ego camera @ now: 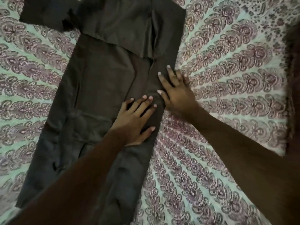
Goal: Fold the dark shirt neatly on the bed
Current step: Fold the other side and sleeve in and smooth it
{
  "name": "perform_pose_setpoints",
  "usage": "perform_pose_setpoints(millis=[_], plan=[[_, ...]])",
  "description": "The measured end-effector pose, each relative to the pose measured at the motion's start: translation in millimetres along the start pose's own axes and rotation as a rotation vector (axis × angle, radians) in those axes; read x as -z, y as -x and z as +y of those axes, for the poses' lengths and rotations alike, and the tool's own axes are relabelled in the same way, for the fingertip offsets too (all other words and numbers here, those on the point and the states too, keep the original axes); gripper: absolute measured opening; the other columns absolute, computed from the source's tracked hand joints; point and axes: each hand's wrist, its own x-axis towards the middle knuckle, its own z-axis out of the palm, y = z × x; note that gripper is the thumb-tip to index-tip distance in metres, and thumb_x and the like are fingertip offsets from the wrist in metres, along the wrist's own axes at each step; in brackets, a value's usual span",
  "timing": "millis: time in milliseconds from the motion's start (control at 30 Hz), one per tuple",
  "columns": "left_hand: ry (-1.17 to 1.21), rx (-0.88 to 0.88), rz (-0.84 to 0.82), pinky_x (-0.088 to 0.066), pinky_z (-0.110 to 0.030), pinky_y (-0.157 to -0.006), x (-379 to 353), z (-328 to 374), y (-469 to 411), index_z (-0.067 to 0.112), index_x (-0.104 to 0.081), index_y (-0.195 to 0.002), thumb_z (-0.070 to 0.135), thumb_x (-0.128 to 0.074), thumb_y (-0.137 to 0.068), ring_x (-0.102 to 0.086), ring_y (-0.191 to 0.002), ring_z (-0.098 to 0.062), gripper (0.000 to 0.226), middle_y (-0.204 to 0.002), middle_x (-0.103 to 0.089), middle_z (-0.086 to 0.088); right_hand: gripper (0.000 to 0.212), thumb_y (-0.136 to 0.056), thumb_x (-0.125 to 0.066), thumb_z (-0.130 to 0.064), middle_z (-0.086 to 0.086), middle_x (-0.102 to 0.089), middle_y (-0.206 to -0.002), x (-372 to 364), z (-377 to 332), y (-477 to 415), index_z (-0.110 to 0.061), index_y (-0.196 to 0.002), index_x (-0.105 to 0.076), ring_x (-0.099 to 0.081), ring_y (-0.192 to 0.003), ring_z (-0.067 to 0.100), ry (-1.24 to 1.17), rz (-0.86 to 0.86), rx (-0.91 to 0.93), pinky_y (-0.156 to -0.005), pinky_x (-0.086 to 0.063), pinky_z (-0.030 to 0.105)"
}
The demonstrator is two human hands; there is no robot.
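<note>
The dark shirt lies lengthwise on the bed, its collar end far from me and its hem near my body. Its right side is folded inward over the body, with that sleeve laid across the chest. The left sleeve still sticks out flat at the far left. My left hand lies flat with spread fingers on the folded right part of the shirt. Just right of it, my right hand presses flat on the shirt's right folded edge, its outer fingers reaching onto the sheet.
The bed is covered by a pale green sheet with a purple paisley fan pattern, open on both sides of the shirt. A dark blurred shape runs down the far right edge of the view.
</note>
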Motion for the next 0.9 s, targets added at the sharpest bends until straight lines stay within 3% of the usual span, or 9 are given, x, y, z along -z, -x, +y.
perform_pose_setpoints(millis=[167, 333, 533, 700, 900], plan=[[-0.055, -0.091, -0.031, -0.018, -0.056, -0.122, 7, 9, 43, 0.009, -0.031, -0.159, 0.062, -0.046, -0.089, -0.020, -0.157, -0.029, 0.089, -0.170, -0.023, -0.012, 0.062, -0.108, -0.030, -0.050, 0.016, -0.014, -0.171, -6, -28, 45, -0.019, -0.162, -0.029, -0.006, -0.158, 0.039, 0.010, 0.002, 0.029, -0.127, -0.010, 0.057], [-0.022, -0.170, -0.184, -0.016, -0.056, -0.125, -7, 26, 140, 0.008, -0.011, -0.164, 0.070, -0.045, -0.088, -0.006, -0.160, -0.026, 0.103, -0.173, -0.002, -0.011, 0.066, -0.107, -0.034, -0.053, 0.016, -0.011, -0.172, -25, -76, 105, -0.019, -0.163, -0.024, -0.004, -0.159, 0.038, -0.004, -0.048, 0.024, -0.126, -0.012, 0.060], [0.000, -0.117, -0.215, -0.013, -0.057, -0.126, -14, 33, 216, 0.007, -0.015, -0.163, 0.073, -0.051, -0.084, -0.005, -0.160, -0.025, 0.109, -0.173, -0.001, -0.010, 0.071, -0.104, -0.035, -0.058, 0.016, 0.000, -0.172, -40, -146, 192, -0.022, -0.164, -0.021, 0.003, -0.159, 0.038, -0.066, -0.134, -0.021, -0.127, -0.006, 0.059], [0.031, -0.096, -0.214, -0.013, -0.057, -0.126, -15, 36, 238, 0.008, -0.013, -0.164, 0.074, -0.048, -0.087, -0.003, -0.160, -0.024, 0.107, -0.173, -0.001, -0.010, 0.078, -0.102, -0.036, -0.063, 0.016, 0.006, -0.172, -43, -191, 256, -0.022, -0.165, -0.014, 0.003, -0.159, 0.039, -0.078, -0.238, -0.020, -0.126, -0.011, 0.060], [0.061, -0.158, -0.253, -0.020, -0.055, -0.125, 3, 27, 239, 0.007, -0.022, -0.162, 0.071, -0.042, -0.092, -0.011, -0.160, -0.027, 0.097, -0.173, -0.009, -0.012, 0.067, -0.105, -0.033, -0.057, 0.015, -0.012, -0.172, -16, -206, 264, -0.020, -0.161, -0.032, -0.015, -0.158, 0.035, -0.152, -0.233, -0.052, -0.125, -0.022, 0.058]])
